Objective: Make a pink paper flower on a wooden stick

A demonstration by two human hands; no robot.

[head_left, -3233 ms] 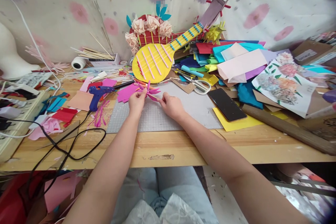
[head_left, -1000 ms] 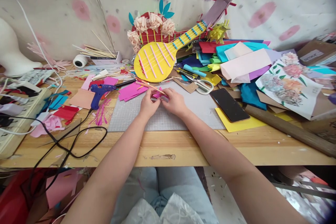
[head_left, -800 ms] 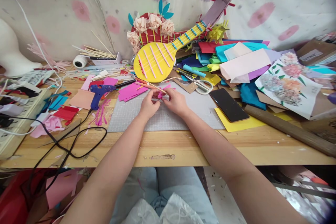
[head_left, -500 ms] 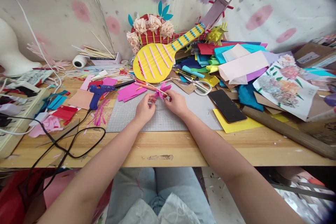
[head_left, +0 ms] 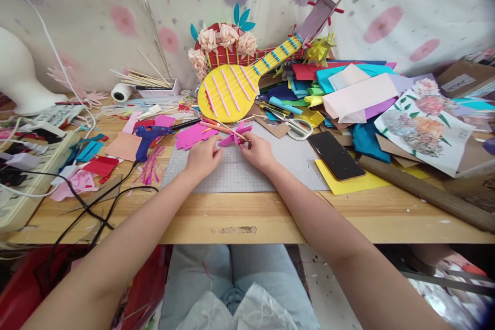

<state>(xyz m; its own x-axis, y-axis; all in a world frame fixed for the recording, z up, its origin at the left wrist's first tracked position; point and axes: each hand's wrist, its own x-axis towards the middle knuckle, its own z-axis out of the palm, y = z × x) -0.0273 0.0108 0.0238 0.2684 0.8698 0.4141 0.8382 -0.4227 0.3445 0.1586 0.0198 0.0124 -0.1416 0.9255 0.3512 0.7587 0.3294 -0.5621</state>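
A small magenta paper flower [head_left: 234, 134] on a thin stick is above the grey cutting mat [head_left: 247, 175]. My right hand [head_left: 257, 151] is closed on the stick just below the petals. To the left of the flower, my left hand [head_left: 204, 155] has its fingers curled together beside a stack of magenta paper pieces [head_left: 192, 135]; what it holds, if anything, is hidden. A pair of white-handled scissors [head_left: 299, 128] lies beyond my right hand. Behind both hands stands a yellow paper lute [head_left: 228, 94] with pink strips.
A blue glue gun [head_left: 147, 140] with a black cord lies left, near a power strip [head_left: 34, 185]. On the right are a phone [head_left: 335, 154] on yellow paper, a wooden rod [head_left: 425, 193], a flower picture [head_left: 423, 126] and piled coloured paper [head_left: 359, 93].
My left hand has moved left, away from the flower and towards the magenta paper pieces. My right hand stays nearly in place with the flower's stick.
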